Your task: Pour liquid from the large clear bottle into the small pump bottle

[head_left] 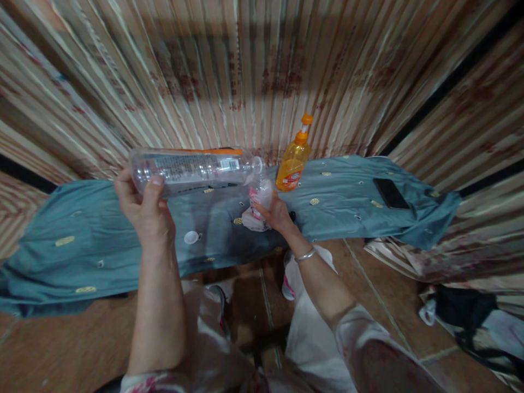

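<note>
Presently my left hand (pixel 141 204) grips a clear bottle (pixel 192 169) sideways above the blue cloth (pixel 347 185); my right hand (pixel 275 214) is closed on a crumpled wrapper (pixel 260 204) near its mouth, beside the orange bottle (pixel 292 164).

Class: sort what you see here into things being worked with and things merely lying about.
In use: clear plastic bottle in left hand; crumpled plastic bag in right hand.

Lying about: orange dish-soap bottle, white cap, phone, blue cloth.
</note>
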Tool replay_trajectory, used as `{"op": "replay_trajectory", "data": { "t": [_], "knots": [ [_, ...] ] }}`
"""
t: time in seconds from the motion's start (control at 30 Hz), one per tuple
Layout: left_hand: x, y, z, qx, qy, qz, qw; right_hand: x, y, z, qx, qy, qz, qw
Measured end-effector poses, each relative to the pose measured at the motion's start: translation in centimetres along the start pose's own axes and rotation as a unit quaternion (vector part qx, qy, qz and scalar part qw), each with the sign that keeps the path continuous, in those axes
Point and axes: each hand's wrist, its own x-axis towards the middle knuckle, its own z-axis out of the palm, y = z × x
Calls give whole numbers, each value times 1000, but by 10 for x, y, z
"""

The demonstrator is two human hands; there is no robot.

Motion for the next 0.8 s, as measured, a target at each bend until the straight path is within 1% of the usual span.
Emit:
{"op": "replay_trajectory", "data": {
  "t": [0.07, 0.2, 0.43, 0.5, 0.67, 0.8],
  "knots": [
    [0, -1, 0, 16, 2, 4, 1000, 0, 0, 1, -2, 3, 4, 1000],
    [0, -3, -1, 27, -13, 14, 999, 0, 0, 2, 8, 12, 9, 1000],
    [3, -9, -7, 40, -29, 20, 999, 1, 4, 2, 1, 3, 12, 1000],
    [3, -9, -7, 30, -25, 15, 999, 1, 3, 2, -3, 4, 13, 1000],
    [0, -3, -1, -29, -3, 1, 1000, 1, -1, -1, -7, 0, 15, 1000],
    [-1, 1, 1, -35, 1, 5, 999, 1, -1, 0, -3, 17, 3, 1000]
  ]
}}
